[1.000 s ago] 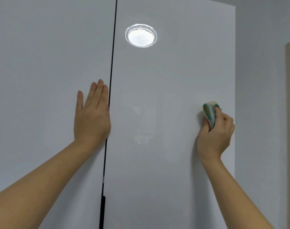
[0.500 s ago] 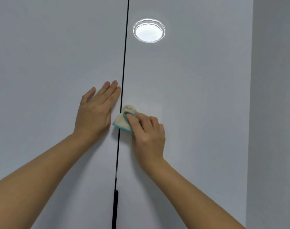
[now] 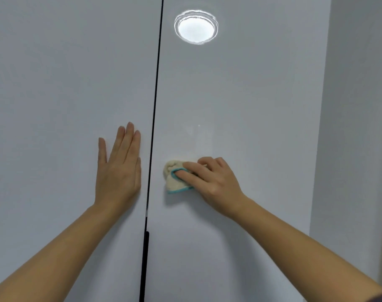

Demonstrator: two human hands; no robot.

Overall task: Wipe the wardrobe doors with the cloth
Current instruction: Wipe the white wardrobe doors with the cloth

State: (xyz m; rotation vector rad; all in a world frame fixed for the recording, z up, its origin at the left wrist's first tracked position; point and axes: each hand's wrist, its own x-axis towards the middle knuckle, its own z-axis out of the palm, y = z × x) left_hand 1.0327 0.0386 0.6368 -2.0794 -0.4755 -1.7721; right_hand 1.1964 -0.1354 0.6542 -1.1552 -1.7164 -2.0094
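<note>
Glossy white wardrobe doors [image 3: 240, 101] fill the room's wall. Left hand [image 3: 118, 171] lies flat and released beside the seam [image 3: 155, 105]; right hand [image 3: 209, 182] grasps the cloth [image 3: 173, 180], pressed to the right door. Mid-wipe, likely; next stroke needs steady pressure across unwiped panel. No writing visible.

- The left hand [image 3: 118, 171] is laid flat, fingers together and pointing up, thumb spread, forearm extended from the lower left.
- The right hand [image 3: 211, 182] is curled, fingers pressed forward, forearm extended from the lower right.
</note>
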